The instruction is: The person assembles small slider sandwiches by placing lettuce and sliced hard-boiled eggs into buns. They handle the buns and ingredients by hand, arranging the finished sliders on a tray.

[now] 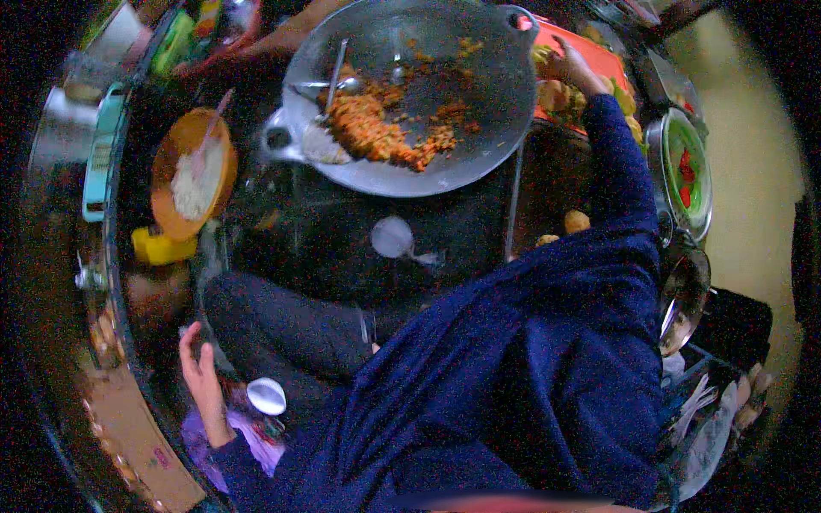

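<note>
My right arm stretches to the far right, where my right hand is over an orange-red tray of food pieces. Its fingers look extended and apart, with nothing visible in them. Low on the left, my left hand is raised with fingers apart and holds nothing. Beside it are a white round lid or cup and a purple cloth or bag. A large metal wok stands ahead, holding an orange crumbly cooked mixture and metal spoons.
An orange bowl of white grains or flour stands left, near a yellow object. A white ladle-like disc lies below the wok. Another person's arm reaches in at the far left. A green basin with red pieces is right.
</note>
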`<state>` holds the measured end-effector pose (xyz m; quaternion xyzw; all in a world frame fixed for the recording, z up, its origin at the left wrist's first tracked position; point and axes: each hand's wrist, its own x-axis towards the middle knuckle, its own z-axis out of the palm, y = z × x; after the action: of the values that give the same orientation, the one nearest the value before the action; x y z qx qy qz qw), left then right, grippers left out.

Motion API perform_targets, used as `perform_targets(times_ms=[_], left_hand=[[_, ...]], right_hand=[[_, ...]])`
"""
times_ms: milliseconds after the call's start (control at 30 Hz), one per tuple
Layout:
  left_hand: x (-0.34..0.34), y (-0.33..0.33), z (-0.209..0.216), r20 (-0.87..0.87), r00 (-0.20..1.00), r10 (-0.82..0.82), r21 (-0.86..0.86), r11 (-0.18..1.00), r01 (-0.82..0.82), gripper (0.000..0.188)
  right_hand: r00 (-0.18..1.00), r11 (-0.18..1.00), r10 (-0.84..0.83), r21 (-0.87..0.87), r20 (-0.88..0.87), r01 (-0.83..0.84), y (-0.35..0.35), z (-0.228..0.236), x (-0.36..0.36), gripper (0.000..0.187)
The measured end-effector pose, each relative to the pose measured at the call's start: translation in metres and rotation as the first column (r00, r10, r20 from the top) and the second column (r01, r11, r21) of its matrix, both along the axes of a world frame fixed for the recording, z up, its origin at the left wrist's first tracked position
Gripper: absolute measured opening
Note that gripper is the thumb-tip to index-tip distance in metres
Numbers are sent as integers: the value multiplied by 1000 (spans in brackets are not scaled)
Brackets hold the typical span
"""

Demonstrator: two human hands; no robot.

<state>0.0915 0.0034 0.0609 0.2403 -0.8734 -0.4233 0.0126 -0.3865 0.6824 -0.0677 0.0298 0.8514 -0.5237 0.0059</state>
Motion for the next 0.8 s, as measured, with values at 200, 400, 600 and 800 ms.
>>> perform_targets(times_ms=[200,400,600,800], left_hand=[[83,-18,-51,131,991,21,-42,999,-16,69],[115,-12,-64,121,991,47,160,985,-67,38],[153,-13,-60,-10,968,-251,-125,961,248,32],[153,13,-64,-42,996,-84,205,975,91,16]], right_hand=[[967,901,252,376,-43,-218,-16,62,72,43],[937,896,349,283,25,-341,-111,143,256,36],[934,934,352,-83,63,-347,-285,168,439,33],[749,741,662,-122,-33,-661,-418,139,533,18]])
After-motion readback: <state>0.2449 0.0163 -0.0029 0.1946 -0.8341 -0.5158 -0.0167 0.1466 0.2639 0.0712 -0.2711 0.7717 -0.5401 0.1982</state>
